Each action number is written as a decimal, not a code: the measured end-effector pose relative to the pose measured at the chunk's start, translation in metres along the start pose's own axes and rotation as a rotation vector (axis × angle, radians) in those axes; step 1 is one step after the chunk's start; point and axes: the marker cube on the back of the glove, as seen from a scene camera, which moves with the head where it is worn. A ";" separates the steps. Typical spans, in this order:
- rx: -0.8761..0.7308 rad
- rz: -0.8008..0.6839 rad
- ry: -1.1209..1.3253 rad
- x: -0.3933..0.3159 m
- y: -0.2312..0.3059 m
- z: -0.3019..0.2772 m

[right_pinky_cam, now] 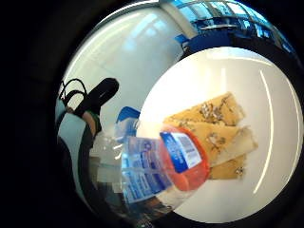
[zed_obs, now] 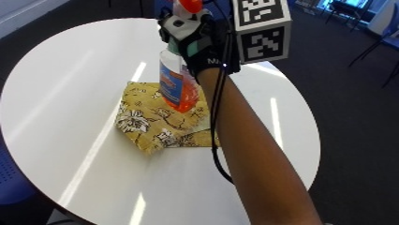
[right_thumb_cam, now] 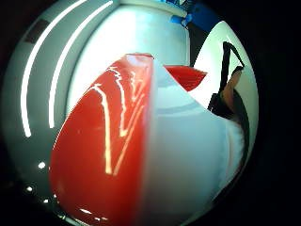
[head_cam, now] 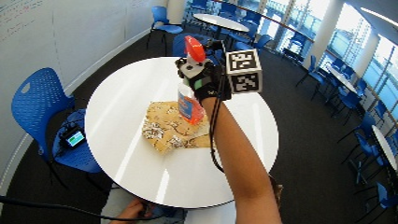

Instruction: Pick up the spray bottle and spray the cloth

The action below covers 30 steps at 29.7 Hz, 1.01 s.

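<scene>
We have the spray bottle (zed_obs: 177, 79) up off the desk (zed_obs: 69, 84), our gloved right hand (zed_obs: 201, 44) wrapped around its neck just under the red spray head (zed_obs: 188, 5). The fingers curl round the bottle, so the hand is closed on it; whether a finger already sits on the trigger we cannot tell, since the glove hides it.

The relation that matters is bottle over cloth. The yellow patterned cloth (zed_obs: 156, 119) lies folded on the round white desk, directly beneath the bottle and slightly toward us. The bottle hangs close to upright, its long axis running from the red head down to the orange liquid at its base, and in the outside view that base overlaps the far part of the cloth. From the little-finger palm view we look down along the bottle's labelled body (right_pinky_cam: 164, 164) and see the cloth (right_pinky_cam: 216, 133) beyond its base, which suggests the bottle is above the cloth, not resting on it, though we cannot rule out light contact.

We judge the pickup done and the spraying still ahead. With the bottle upright the nozzle faces sideways, away over the desk, not at the cloth, so the next move calls for tipping the head downward or drawing the bottle back until the nozzle bears on the fabric.
</scene>
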 end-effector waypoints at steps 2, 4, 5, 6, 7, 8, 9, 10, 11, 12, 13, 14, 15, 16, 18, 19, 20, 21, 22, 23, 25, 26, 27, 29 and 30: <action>-0.014 -0.026 0.003 -0.005 0.006 -0.007; -0.045 -0.052 -0.017 -0.015 0.013 0.000; -0.063 -0.065 -0.032 -0.021 0.017 0.007; -0.082 -0.077 -0.047 -0.027 0.022 0.013; -0.101 -0.089 -0.062 -0.033 0.026 0.020; -0.121 -0.101 -0.077 -0.039 0.032 0.027; -0.142 -0.112 -0.091 -0.045 0.038 0.034; -0.163 -0.122 -0.103 -0.051 0.043 0.041; -0.185 -0.132 -0.113 -0.056 0.049 0.049; -0.206 -0.142 -0.121 -0.061 0.054 0.056; -0.227 -0.151 -0.127 -0.065 0.060 0.064; -0.247 -0.159 -0.131 -0.069 0.065 0.071; -0.267 -0.167 -0.133 -0.072 0.070 0.078; -0.285 -0.172 -0.134 -0.074 0.074 0.085; -0.312 -0.175 -0.132 -0.076 0.082 0.098; -0.321 -0.173 -0.131 -0.075 0.085 0.103; -0.325 -0.170 -0.130 -0.074 0.087 0.108; -0.327 -0.166 -0.127 -0.073 0.089 0.112; -0.327 -0.160 -0.124 -0.071 0.090 0.115; -0.324 -0.155 -0.120 -0.069 0.090 0.118; -0.314 -0.145 -0.114 -0.066 0.091 0.123; -0.307 -0.142 -0.114 -0.066 0.090 0.124; -0.300 -0.139 -0.115 -0.065 0.090 0.126; -0.288 -0.133 -0.121 -0.063 0.089 0.127; -0.283 -0.129 -0.123 -0.062 0.088 0.128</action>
